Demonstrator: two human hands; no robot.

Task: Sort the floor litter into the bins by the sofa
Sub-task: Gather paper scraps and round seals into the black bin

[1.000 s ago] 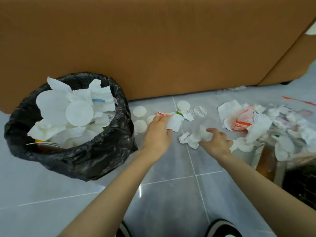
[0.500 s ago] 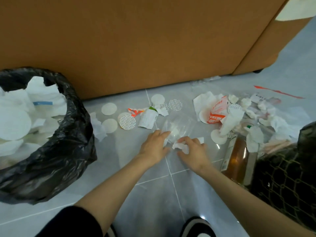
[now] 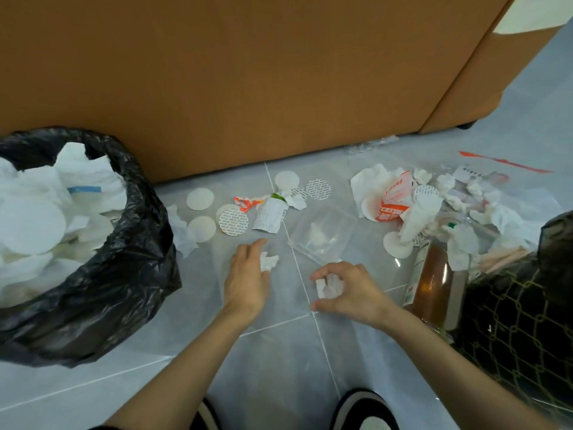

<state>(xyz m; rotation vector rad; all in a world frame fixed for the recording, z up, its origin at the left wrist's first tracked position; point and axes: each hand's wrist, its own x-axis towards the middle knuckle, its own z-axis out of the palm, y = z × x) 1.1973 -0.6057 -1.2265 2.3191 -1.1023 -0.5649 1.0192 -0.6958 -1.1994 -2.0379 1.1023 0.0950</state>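
Note:
My left hand holds a small crumpled white tissue just above the grey tiled floor. My right hand curls round another white tissue scrap a little to the right. A clear plastic bag with tissue inside lies just beyond both hands. A black-lined bin full of white paper stands at the left. A black mesh bin sits at the right edge. Round white seals and a torn orange-and-white wrapper lie near the sofa.
The brown sofa fills the back. A heap of tissues and an orange packet lies at the right, with an amber bottle beside the mesh bin. My shoes show at the bottom edge.
Both hands have drawn apart and back from the clear bag, each now holding a piece of tissue. The view has shifted slightly.

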